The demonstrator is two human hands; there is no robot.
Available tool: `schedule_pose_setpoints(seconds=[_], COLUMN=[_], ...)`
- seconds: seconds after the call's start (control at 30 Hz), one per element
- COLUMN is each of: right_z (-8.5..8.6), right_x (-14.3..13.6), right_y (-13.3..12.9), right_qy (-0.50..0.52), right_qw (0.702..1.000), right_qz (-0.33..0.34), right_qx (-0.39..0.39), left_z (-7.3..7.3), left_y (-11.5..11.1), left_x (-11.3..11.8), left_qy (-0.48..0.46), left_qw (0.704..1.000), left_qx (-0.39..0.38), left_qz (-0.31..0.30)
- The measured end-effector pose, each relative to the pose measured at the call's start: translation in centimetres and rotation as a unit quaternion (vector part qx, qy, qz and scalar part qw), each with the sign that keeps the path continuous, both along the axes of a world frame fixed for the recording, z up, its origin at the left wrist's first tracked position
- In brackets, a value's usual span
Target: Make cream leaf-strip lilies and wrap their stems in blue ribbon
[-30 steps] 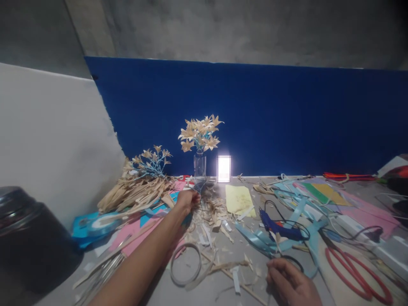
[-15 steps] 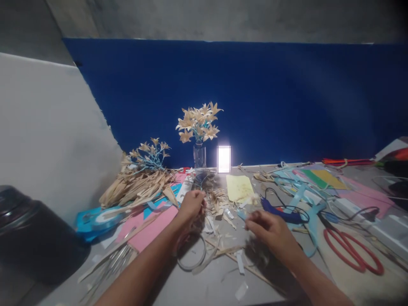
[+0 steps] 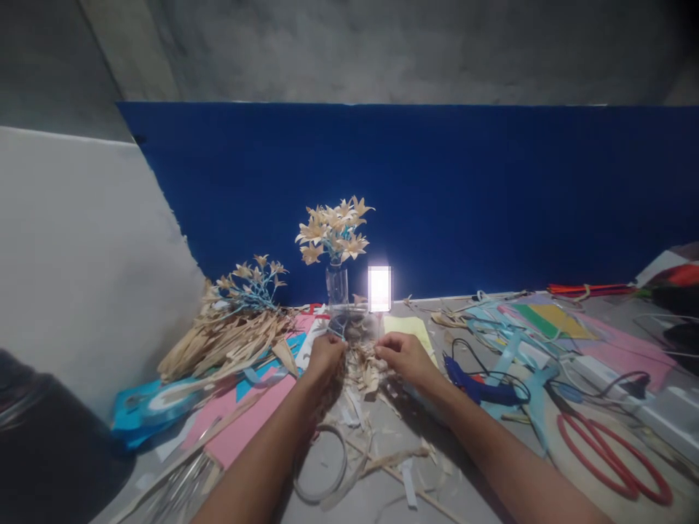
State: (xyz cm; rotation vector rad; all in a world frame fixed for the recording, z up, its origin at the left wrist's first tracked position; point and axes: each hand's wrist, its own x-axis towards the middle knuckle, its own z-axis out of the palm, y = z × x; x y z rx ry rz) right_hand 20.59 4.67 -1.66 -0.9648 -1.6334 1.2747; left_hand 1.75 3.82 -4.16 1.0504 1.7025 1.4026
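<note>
My left hand [image 3: 326, 356] is closed in a pinch in front of the glass vase [image 3: 337, 285]. A thin pale-blue strand seems to show at its fingertips, too small to name. Across a small gap, my right hand [image 3: 405, 354] is also closed, thumb against fingers; what it holds, if anything, I cannot make out. Dry husk scraps [image 3: 363, 367] lie between and below both hands. The vase carries pale husk flowers [image 3: 334, 229] on blue stems. Partly behind my right hand lies a yellow paper [image 3: 412, 331].
At left are a husk pile [image 3: 218, 338], more flowers [image 3: 254, 282], pink sheets [image 3: 248, 422] and a tape roll [image 3: 172, 400]. A ring [image 3: 322, 498] lies near my left forearm. Right are a blue glue gun [image 3: 480, 386], red-handled scissors [image 3: 611, 455] and a white power strip [image 3: 617, 375]. A bright light [image 3: 379, 289] glows behind.
My right hand has moved left and away from me, from beside the glue gun to near my left hand. The view has tilted up slightly. My left hand stays by the vase.
</note>
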Motion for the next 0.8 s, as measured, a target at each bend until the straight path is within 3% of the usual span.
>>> schedule_pose_setpoints(seconds=[0.13,0.27,0.33,0.4,0.5,0.6,0.8], right_z=[1.2,2.1,2.2,2.2,2.0,1.9,1.7], right_x=[-1.2,-1.8,-1.8,-1.7,-1.8,-2.1,-2.1], right_y=[0.0,-1.9,-2.8,-3.2,-2.9,-2.2,-2.3], right_qy=[0.03,0.025,0.039,0.06,0.099,0.155,0.203], right_qw=[0.996,0.958,0.938,0.946,0.975,0.981,0.978], right_qz=[-0.037,-0.069,-0.08,-0.099,-0.11,-0.101,-0.048], right_qx=[0.069,0.278,0.335,0.304,0.166,0.058,-0.021], left_z=[0.9,1.6,1.7,1.8,1.6,1.0,0.1], left_y=[-3.2,-5.1,-5.5,-5.7,-6.0,-6.1,-5.9], left_x=[1.3,2.4,2.8,3.1,3.6,3.9,3.8], left_qy=[-0.048,-0.081,-0.097,-0.115,-0.123,-0.108,-0.059], left_qw=[0.997,0.992,0.989,0.985,0.981,0.981,0.983], left_qx=[0.039,0.075,0.093,0.111,0.121,0.119,0.128], left_qz=[-0.045,-0.057,-0.058,-0.068,-0.092,-0.108,-0.117])
